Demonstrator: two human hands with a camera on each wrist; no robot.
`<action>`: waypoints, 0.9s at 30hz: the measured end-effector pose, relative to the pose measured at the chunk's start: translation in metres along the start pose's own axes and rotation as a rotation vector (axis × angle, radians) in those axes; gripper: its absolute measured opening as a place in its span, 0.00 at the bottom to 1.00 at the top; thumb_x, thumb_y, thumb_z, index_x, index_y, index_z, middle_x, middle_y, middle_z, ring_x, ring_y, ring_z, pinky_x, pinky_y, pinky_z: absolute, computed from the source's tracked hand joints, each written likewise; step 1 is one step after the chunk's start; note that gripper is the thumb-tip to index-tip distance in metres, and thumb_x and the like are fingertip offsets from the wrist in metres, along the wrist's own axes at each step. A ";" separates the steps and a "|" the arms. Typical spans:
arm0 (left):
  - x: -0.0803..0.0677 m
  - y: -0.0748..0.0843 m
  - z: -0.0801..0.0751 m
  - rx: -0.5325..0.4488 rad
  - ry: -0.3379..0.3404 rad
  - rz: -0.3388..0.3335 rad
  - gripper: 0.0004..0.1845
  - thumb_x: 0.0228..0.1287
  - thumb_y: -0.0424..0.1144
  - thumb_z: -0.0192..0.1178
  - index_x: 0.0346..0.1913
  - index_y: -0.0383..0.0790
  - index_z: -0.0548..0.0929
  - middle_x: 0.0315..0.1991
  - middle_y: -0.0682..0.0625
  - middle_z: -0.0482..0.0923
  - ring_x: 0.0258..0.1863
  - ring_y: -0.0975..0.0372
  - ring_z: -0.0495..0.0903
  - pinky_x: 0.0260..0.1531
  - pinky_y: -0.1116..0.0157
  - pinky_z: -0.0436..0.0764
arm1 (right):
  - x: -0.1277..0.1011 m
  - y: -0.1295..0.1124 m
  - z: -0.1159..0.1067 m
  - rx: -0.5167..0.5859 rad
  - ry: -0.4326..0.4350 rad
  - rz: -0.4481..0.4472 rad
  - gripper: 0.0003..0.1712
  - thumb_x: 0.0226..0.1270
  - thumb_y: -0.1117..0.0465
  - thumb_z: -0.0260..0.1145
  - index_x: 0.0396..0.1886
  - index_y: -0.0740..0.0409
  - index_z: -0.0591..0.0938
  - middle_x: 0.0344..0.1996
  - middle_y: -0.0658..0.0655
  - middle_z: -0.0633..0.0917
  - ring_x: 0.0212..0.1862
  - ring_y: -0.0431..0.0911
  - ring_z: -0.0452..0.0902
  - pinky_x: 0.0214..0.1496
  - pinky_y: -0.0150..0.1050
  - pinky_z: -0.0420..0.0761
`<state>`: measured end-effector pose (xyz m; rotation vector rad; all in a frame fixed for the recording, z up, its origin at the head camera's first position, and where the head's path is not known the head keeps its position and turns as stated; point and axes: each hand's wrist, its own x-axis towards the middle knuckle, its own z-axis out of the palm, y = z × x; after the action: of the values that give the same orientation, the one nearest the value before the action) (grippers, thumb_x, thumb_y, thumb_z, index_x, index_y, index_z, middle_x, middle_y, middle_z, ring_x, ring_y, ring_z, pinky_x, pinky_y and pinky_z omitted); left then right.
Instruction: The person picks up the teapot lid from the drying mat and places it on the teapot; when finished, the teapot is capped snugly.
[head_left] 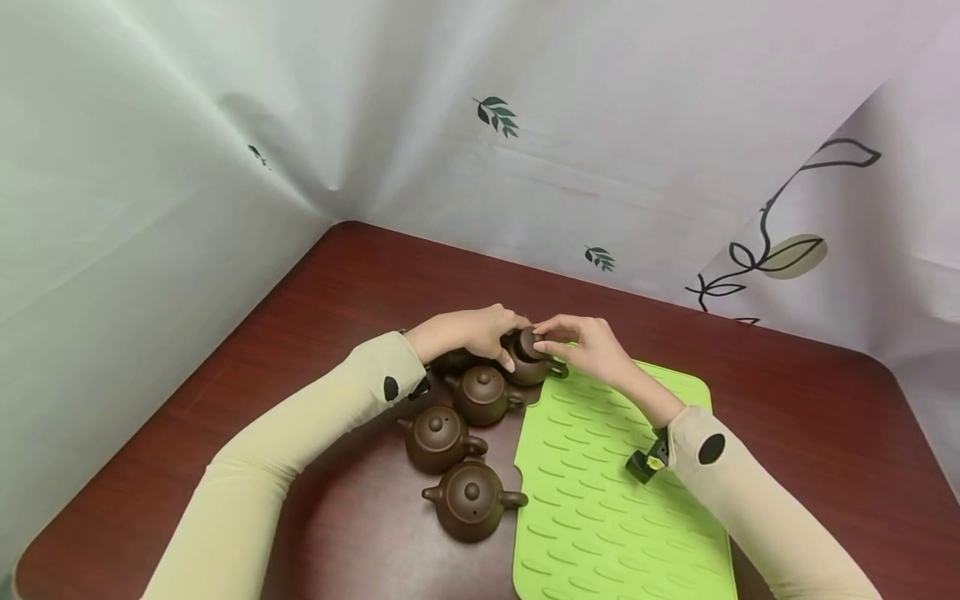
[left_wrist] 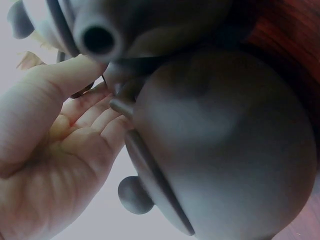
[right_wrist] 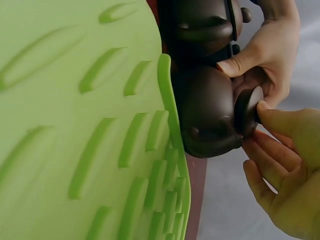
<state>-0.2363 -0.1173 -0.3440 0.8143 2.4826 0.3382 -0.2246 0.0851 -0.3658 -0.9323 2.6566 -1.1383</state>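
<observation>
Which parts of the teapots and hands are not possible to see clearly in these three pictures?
- Head view: a teapot behind the left hand is mostly hidden by that hand and wrist.
- Head view: the held teapot is partly covered by both hands; the right hand hides its lid.
- Left wrist view: the near teapot is blurred and cut off by the frame edges.
- Right wrist view: the green mat hides the held teapot's far side.

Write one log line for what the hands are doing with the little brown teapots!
left hand: holds brown clay teapot | right hand: pinches its round lid | place: edge of green ribbed mat
</observation>
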 end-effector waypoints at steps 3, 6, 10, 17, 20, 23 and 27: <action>0.000 0.000 0.000 0.021 0.007 0.014 0.40 0.57 0.47 0.65 0.70 0.41 0.60 0.68 0.45 0.61 0.66 0.55 0.61 0.63 0.59 0.65 | 0.000 0.001 0.002 -0.034 0.014 -0.025 0.11 0.59 0.58 0.68 0.42 0.52 0.85 0.45 0.52 0.85 0.45 0.47 0.83 0.44 0.42 0.82; 0.001 0.000 0.000 0.024 0.000 0.016 0.41 0.58 0.47 0.64 0.71 0.40 0.59 0.69 0.45 0.60 0.67 0.54 0.60 0.63 0.59 0.65 | -0.001 0.002 0.003 -0.065 0.029 -0.044 0.11 0.59 0.58 0.69 0.42 0.52 0.85 0.45 0.53 0.85 0.44 0.48 0.83 0.42 0.42 0.82; 0.000 -0.001 0.001 0.029 -0.010 0.004 0.41 0.59 0.48 0.63 0.71 0.40 0.57 0.70 0.45 0.58 0.68 0.53 0.58 0.64 0.58 0.64 | -0.001 0.002 0.006 -0.094 0.042 -0.077 0.12 0.58 0.58 0.69 0.42 0.53 0.86 0.45 0.54 0.85 0.43 0.48 0.83 0.41 0.44 0.82; 0.000 -0.004 0.002 0.040 -0.009 -0.007 0.41 0.59 0.48 0.62 0.72 0.41 0.56 0.70 0.46 0.57 0.69 0.51 0.55 0.65 0.57 0.62 | 0.003 0.000 0.011 -0.161 0.068 -0.141 0.12 0.58 0.58 0.69 0.42 0.55 0.86 0.45 0.54 0.83 0.43 0.48 0.81 0.40 0.44 0.80; 0.001 -0.005 0.002 0.036 -0.013 -0.004 0.41 0.60 0.49 0.62 0.72 0.41 0.56 0.70 0.46 0.57 0.69 0.51 0.55 0.65 0.57 0.62 | 0.003 0.000 0.013 -0.195 0.066 -0.133 0.13 0.59 0.57 0.68 0.43 0.55 0.86 0.47 0.55 0.82 0.43 0.48 0.80 0.36 0.42 0.79; 0.001 -0.004 0.002 0.028 -0.018 -0.003 0.40 0.60 0.49 0.61 0.72 0.42 0.56 0.70 0.46 0.57 0.70 0.51 0.54 0.65 0.57 0.61 | 0.002 0.000 0.014 -0.206 0.064 -0.117 0.13 0.60 0.58 0.68 0.44 0.56 0.86 0.48 0.56 0.82 0.46 0.49 0.80 0.39 0.44 0.79; 0.002 -0.004 0.001 0.040 -0.025 -0.001 0.41 0.61 0.51 0.59 0.72 0.42 0.55 0.71 0.46 0.56 0.70 0.52 0.53 0.66 0.56 0.59 | 0.000 0.001 0.013 -0.182 0.058 -0.113 0.14 0.61 0.59 0.67 0.46 0.57 0.85 0.50 0.58 0.81 0.49 0.51 0.79 0.44 0.47 0.79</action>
<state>-0.2389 -0.1190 -0.3474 0.8277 2.4733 0.2773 -0.2210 0.0780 -0.3760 -1.1092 2.8249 -0.9702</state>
